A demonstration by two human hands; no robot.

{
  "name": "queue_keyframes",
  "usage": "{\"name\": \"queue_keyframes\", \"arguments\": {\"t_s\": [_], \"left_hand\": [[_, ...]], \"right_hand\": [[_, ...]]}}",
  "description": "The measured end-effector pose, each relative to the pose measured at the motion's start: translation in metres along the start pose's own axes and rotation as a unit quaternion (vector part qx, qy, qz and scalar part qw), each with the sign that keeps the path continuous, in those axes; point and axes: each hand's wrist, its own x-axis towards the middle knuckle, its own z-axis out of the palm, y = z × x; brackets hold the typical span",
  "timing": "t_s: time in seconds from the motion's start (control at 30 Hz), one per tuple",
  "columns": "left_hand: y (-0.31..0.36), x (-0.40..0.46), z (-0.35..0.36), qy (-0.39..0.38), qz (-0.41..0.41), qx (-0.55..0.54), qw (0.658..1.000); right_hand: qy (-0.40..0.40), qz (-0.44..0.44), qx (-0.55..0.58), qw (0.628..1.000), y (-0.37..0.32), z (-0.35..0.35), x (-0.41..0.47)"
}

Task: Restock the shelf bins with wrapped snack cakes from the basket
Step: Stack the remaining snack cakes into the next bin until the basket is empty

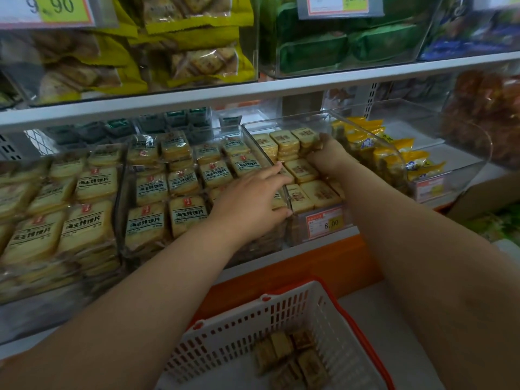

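The clear bin (295, 167) in the middle of the shelf is already nearly full of wrapped snack cakes (302, 170). They lie flat in neat rows, labels facing up, and the rows run from the near end of the bin to the far end. A few more cakes (292, 358) lie in a loose heap in the white basket (225, 333) down below, near the person, so it looks like most of the job is done and only a little is left.

The left hand (253, 198) has its fingers curled over the bin's left wall, holding it. The right hand (323, 154) reaches deep into the far right part of the bin. Its fingers bend around some cakes there, pressing them into place. The cakes are nearly square, so no long side can be picked out.
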Motion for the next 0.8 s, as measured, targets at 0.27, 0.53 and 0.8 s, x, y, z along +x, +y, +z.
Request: {"name": "queue_keyframes", "arguments": {"t_s": [0.27,0.53,0.8], "left_hand": [[0.015,-0.028,0.004,0.043,0.005,0.003,0.999],[0.041,-0.125,0.083,0.153,0.035,-0.031,0.987],[0.009,-0.202,0.189,-0.079,-0.145,-0.087,0.982]], "right_hand": [[0.061,-0.08,0.017,0.995,-0.006,-0.017,-0.067],[0.258,-0.237,0.06,0.935,0.04,0.036,-0.194],[0.051,0.119,0.141,0.982,0.159,0.148,-0.29]]}}
